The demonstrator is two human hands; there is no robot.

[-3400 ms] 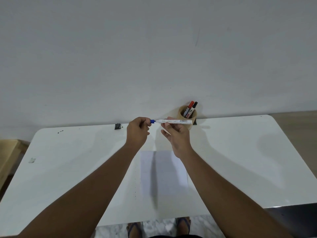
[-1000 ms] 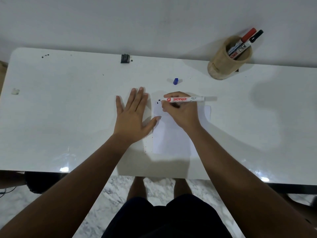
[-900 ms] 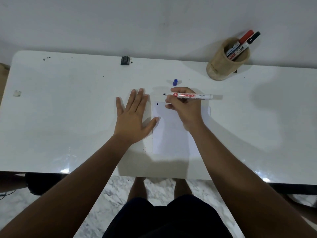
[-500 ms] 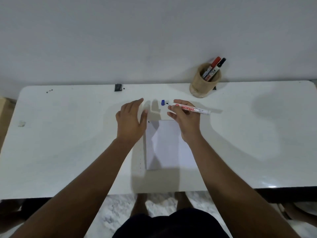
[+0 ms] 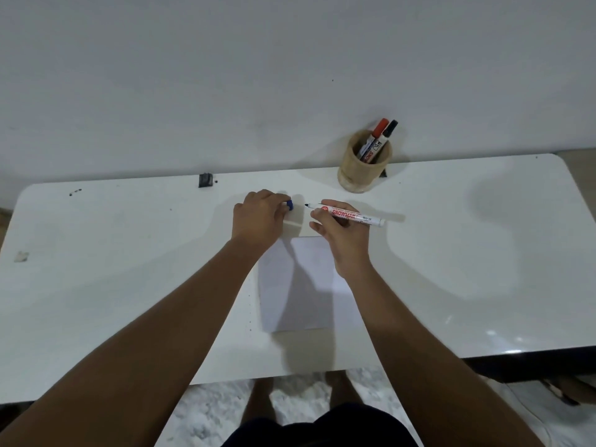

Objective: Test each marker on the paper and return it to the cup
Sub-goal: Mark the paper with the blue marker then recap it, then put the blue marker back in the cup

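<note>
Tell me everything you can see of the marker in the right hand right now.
The marker is a slim white barrel with red SNOWMAN lettering. It is uncapped, with its small dark tip bare and pointing left. It lies nearly level, held above the table just beyond the paper's far edge. The right hand pinches it near the tip end; the back end sticks out free to the right. The left hand is at its blue cap nearby.

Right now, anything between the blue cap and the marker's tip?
Nothing: in the head view only bare table separates the blue cap, at the left hand, from the marker in the right hand.
</note>
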